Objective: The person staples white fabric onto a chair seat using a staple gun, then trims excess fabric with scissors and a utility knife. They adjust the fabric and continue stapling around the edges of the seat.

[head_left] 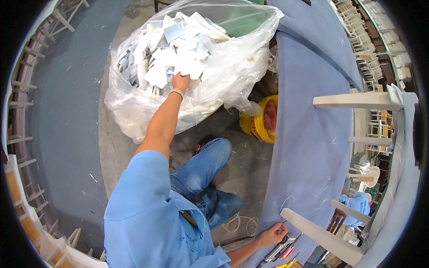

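Observation:
My left hand [180, 82], a bracelet or watch at its wrist, reaches into a large clear plastic bag [241, 62]. Many white and pale grey flat pieces fill the bag. The fingers close at the edge of one white piece [191, 64]; the grip is partly hidden. My right hand [273, 233] rests low over a blue-grey covered table [308, 156], fingers pinched together. Something thin and dark seems to stick out by its fingertips, too small to name. Beside it a pale chair leg [321, 236] slants across, and hand tools [281, 251] with red and yellow parts lie close by.
A yellow bucket [254, 123] with reddish contents stands between bag and table. More pale legs, one of them a far leg [357, 102], stick out at the table's right. A pale hose [239, 223] lies on the floor. Another person in a blue shirt [357, 206] is at far right.

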Tool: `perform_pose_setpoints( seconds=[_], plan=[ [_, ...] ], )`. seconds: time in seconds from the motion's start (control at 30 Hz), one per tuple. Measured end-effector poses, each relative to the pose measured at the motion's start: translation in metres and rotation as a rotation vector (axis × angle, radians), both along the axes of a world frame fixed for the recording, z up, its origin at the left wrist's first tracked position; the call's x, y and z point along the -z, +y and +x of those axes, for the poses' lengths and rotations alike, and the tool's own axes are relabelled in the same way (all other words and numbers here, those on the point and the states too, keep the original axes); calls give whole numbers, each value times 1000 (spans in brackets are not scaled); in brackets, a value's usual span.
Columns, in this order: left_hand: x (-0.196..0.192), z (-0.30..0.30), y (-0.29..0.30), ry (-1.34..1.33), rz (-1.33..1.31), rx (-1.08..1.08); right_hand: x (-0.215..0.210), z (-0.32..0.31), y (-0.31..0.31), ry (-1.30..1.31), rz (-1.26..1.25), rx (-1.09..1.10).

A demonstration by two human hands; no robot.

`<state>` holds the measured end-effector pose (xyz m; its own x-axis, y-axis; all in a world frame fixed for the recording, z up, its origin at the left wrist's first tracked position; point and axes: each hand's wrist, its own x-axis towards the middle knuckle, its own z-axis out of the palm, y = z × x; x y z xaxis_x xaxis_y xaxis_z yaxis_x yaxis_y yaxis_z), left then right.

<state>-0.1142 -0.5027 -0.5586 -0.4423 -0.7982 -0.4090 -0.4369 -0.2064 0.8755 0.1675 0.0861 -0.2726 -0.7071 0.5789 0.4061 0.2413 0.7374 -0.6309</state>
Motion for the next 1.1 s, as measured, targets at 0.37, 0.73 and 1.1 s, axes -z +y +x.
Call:
perform_pose_setpoints(
  seconds=[0.37,0.73,1.1],
  plan=[
    [-50,108,-8,344,279,-150,-8,-3,-10,-21,-100,-32],
    [-277,167,122,951,699,395,-35,4,-49,253,-655,-347],
    [-391,203,350,861,616,1314,-119,-2,-89,301,-634,-546]
  ],
)
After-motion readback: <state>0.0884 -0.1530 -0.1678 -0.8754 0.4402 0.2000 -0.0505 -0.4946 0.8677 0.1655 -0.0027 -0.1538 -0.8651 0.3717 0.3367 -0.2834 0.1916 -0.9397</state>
